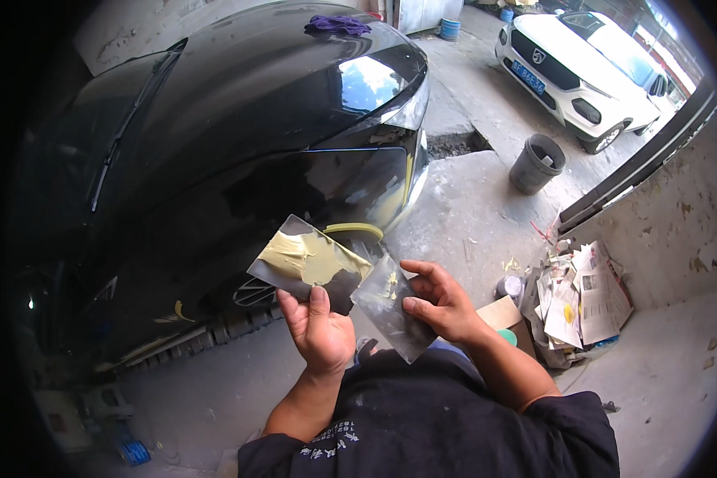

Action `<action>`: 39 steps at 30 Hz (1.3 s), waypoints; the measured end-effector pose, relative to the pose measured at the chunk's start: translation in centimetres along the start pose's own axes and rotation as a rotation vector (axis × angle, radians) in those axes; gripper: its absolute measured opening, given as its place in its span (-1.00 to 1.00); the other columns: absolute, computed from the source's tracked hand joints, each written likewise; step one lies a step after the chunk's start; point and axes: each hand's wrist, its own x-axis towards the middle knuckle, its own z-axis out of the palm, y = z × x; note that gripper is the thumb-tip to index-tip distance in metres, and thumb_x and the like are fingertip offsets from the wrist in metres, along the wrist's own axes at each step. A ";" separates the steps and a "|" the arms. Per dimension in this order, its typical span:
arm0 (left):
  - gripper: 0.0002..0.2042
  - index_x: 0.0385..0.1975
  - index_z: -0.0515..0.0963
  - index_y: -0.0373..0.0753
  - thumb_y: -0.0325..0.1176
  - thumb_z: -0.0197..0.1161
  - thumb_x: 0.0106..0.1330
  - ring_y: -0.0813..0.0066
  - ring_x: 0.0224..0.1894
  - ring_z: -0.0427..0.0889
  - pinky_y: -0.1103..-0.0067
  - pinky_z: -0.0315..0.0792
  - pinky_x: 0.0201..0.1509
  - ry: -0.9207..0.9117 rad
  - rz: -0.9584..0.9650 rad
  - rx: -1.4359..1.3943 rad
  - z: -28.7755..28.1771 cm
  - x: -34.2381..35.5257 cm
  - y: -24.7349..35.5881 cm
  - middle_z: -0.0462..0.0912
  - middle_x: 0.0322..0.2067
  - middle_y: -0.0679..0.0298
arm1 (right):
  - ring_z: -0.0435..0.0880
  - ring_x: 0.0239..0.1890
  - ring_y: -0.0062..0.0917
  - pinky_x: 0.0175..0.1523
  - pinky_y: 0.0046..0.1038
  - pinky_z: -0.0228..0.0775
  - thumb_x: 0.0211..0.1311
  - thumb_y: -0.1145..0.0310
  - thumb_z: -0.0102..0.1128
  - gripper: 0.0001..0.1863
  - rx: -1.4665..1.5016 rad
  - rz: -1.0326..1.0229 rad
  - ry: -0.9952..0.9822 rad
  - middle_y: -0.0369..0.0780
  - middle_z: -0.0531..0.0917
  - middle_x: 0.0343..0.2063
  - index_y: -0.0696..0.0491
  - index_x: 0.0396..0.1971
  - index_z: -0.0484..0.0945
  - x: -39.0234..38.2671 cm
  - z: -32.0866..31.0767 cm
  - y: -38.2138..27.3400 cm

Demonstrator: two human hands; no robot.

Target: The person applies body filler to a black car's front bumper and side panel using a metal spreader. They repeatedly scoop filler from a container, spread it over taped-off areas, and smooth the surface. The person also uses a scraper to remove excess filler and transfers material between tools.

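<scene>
In the head view, a black car [215,119] takes up my left side, its front end pointing to my right. Beyond it, by the far edge of the floor [470,219], stands a white car [573,54]. A heap of newspapers [593,295] leans by the foot of the wall [661,215], at the floor's right edge. Nearer the middle of the floor is a grey bucket [526,169], and a cardboard box [502,315] sits just beside the newspapers. A purple cloth [338,25] lies near the far edge of the hood.

In front of my chest, close by the black car's wheel arch, my left hand [327,334] has a dark plate [342,291] pinched by its lower edge, thumb on top and fingers beneath. My right hand [446,307] is clamped on the right edge of a clear scraper [394,319], thumb on its face. The scraper overlaps the plate's right corner; whether they touch, I can't tell. Yellow putty [283,253] spreads from the plate's left corner along its upper edge, and small dabs mark the scraper's upper part.
</scene>
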 end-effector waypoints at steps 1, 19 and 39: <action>-0.56 0.24 0.17 -0.23 -0.57 -0.07 0.35 0.43 0.18 0.31 0.47 0.12 0.30 0.023 0.047 0.014 0.2 0.0 -0.3 0.34 0.15 0.19 | 0.51 -0.09 -0.61 0.02 -0.54 0.36 0.20 0.55 0.15 -0.40 0.063 0.017 -0.019 -0.22 0.54 -0.16 0.16 0.22 0.15 0.0 0.2 -0.3; -0.57 0.22 0.24 -0.29 -0.61 -0.07 0.32 0.43 0.19 0.34 0.46 0.11 0.32 -0.462 -0.037 0.129 1.0 1.5 0.0 0.40 0.14 0.21 | 0.46 -0.25 -0.72 -0.16 -0.64 0.32 0.21 0.50 0.16 -0.37 -0.037 -0.123 -0.117 -0.29 0.51 -0.30 0.11 0.25 0.10 3.4 -1.3 -4.4; -0.63 0.06 0.44 -0.35 -0.67 0.06 0.23 0.40 -0.13 0.58 0.62 0.42 -0.07 -0.644 0.138 1.011 -0.4 4.0 3.2 0.58 -0.10 0.11 | 0.51 -0.18 -0.65 -0.09 -0.61 0.34 0.20 0.54 0.17 -0.30 0.083 -0.275 -0.207 -0.20 0.57 -0.19 0.11 0.29 0.04 5.8 -2.1 -6.4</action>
